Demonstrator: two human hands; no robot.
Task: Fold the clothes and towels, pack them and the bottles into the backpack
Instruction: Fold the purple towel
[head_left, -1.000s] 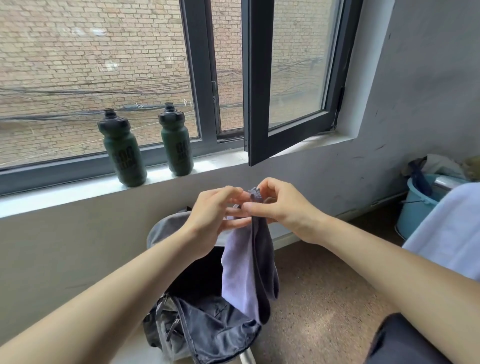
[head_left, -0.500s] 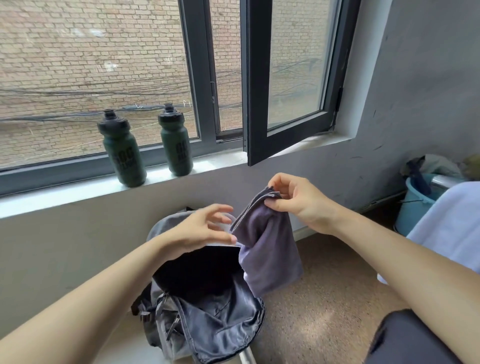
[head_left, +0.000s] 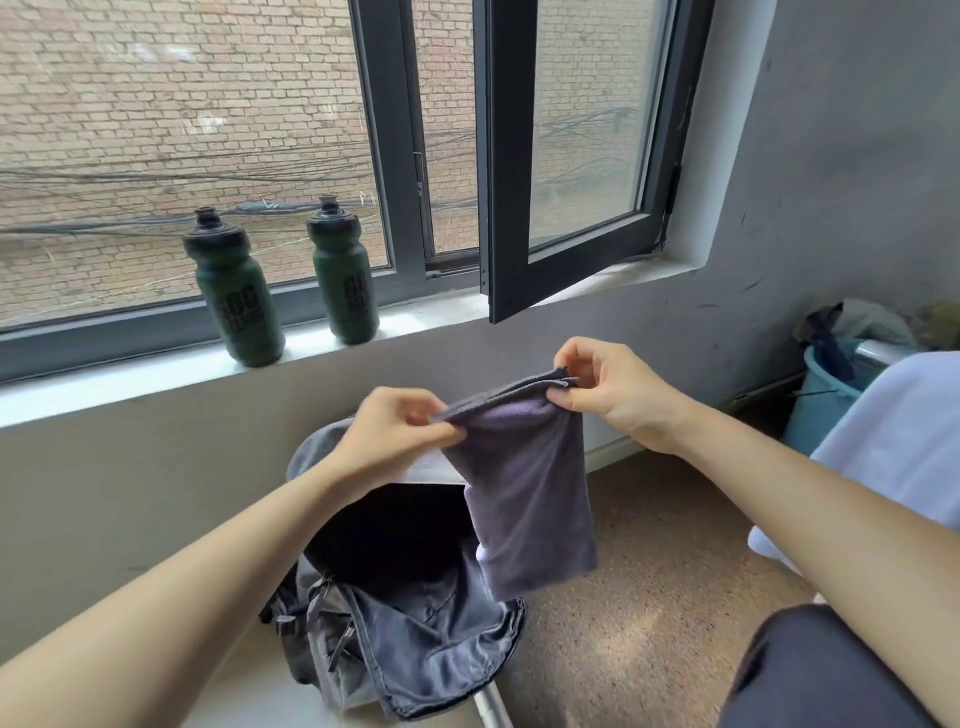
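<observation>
On the windowsill (head_left: 130, 384) at the far left stand the left bottle (head_left: 234, 301) and the right bottle (head_left: 344, 283), both dark green, upright, capped and near each other, not yet packed; lower and to their right the left hand (head_left: 392, 434) pinches one top corner of the grey towel (head_left: 524, 483), its fingers (head_left: 410, 408) curled tight on the cloth; under that hand the backpack (head_left: 415, 634) stands with its mouth wide open and its flap fallen forward, the inside too dark to tell what it holds; the towel hangs doubled just above and in front of that opening, its top edge stretched between the hands; the right hand (head_left: 608, 395) pinches the other top corner, thumb and fingers (head_left: 574, 356) closed on the layered hem; further right a blue bucket (head_left: 821, 410) sits by the wall, and a white cloth (head_left: 904, 431) lies at the edge of view. The step in hand appears to be folding the towel; the next move probably calls for bringing the two corners together with the edges aligned, then lowering the bundle into the backpack.
</observation>
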